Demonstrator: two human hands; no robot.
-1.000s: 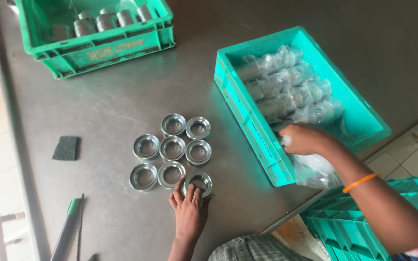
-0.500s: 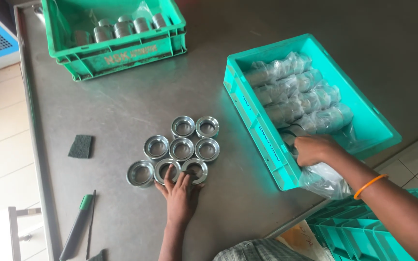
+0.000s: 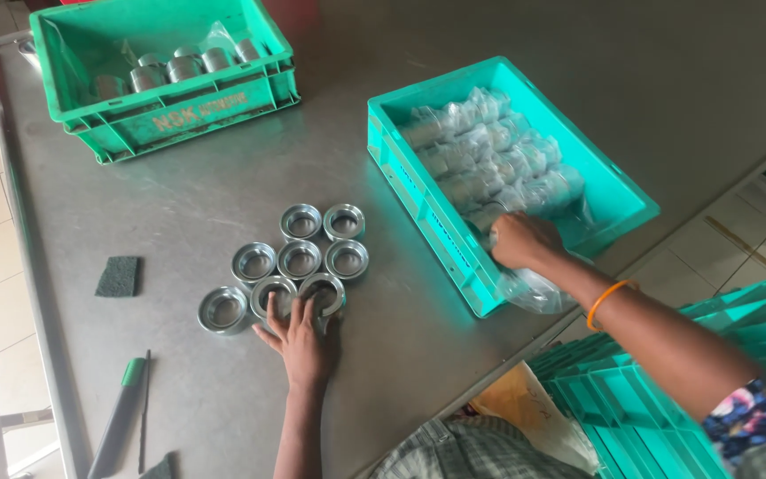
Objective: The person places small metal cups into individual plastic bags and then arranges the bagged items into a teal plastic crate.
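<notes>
Left hand [image 3: 305, 337] flat, right hand [image 3: 525, 239] curled

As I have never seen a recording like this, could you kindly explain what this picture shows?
There is no machine: a head-worn camera looks down on a person's two bare hands. On the steel table lie eight shiny metal rings. The left hand rests on the nearest two. The right hand reaches into a teal crate of plastic-wrapped parts; its grip looks closed on wrapping. A green crate of metal cylinders, a dark pad and a green-handled tool lie nearby.
</notes>
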